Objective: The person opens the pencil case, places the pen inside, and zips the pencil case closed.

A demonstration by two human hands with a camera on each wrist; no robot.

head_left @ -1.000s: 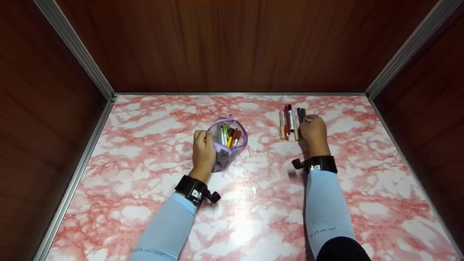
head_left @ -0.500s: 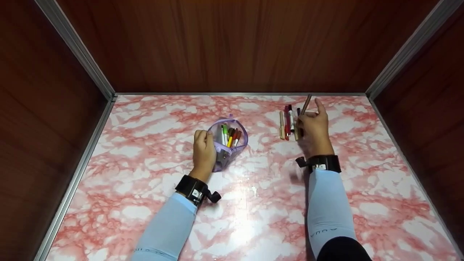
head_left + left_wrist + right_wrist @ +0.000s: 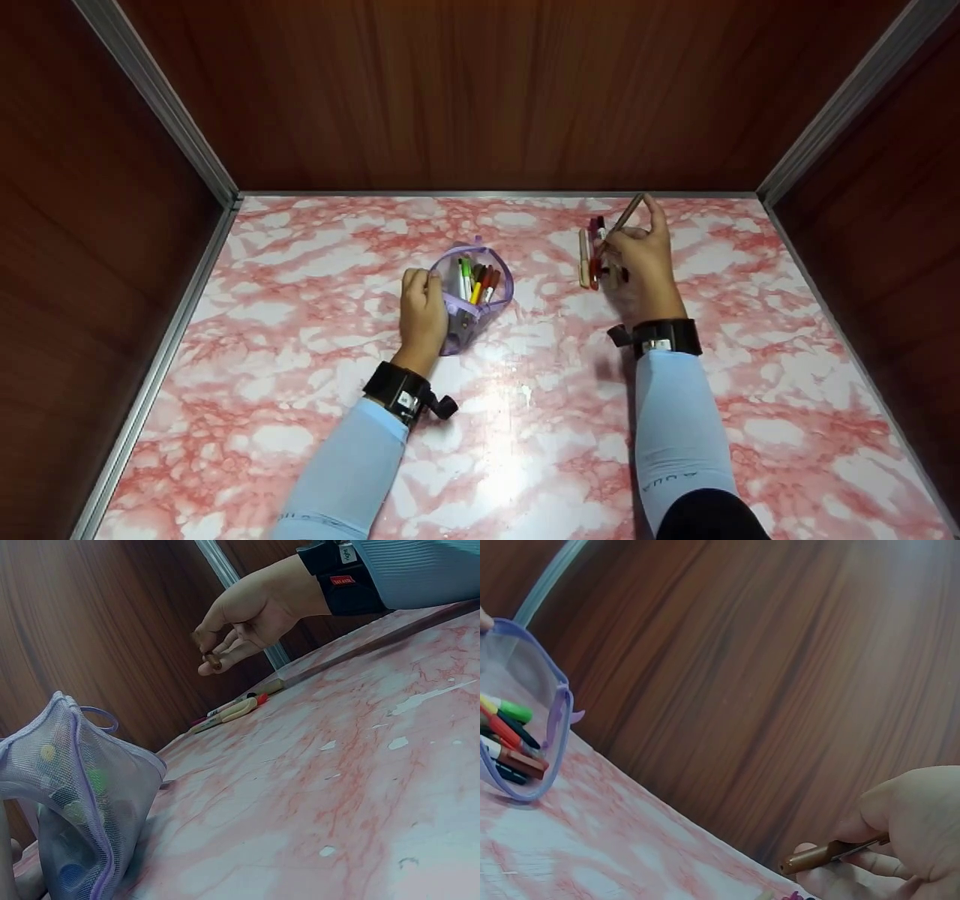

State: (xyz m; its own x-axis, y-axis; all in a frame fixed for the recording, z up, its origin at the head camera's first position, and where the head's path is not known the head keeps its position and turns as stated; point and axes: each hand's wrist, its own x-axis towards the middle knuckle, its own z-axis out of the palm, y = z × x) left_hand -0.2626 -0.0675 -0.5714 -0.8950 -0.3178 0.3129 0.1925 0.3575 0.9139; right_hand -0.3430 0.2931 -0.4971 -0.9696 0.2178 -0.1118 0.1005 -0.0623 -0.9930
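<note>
Brown pen (image 3: 810,861) | right grip (image 3: 649,261): pinching it | left grip (image 3: 423,315): holding mesh pouch (image 3: 112,795) (pens (image 3: 475,282) half-veiled)

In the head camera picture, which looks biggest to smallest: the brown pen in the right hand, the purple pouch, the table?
1. Table
2. Purple pouch
3. Brown pen, partly covered by the right hand

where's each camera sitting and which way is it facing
Head: worn on the head, facing forward and down at the marbled table; shows the left hand, right hand and blue sleeves.
Left wrist: on that wrist, looking past the mesh pouch toward the right hand; a bit of the left hand shows lower left.
Right wrist: on that wrist, looking toward the wood panel; the right hand shows, lower right.
Both wrist views share the pouch and brown pen.
</note>
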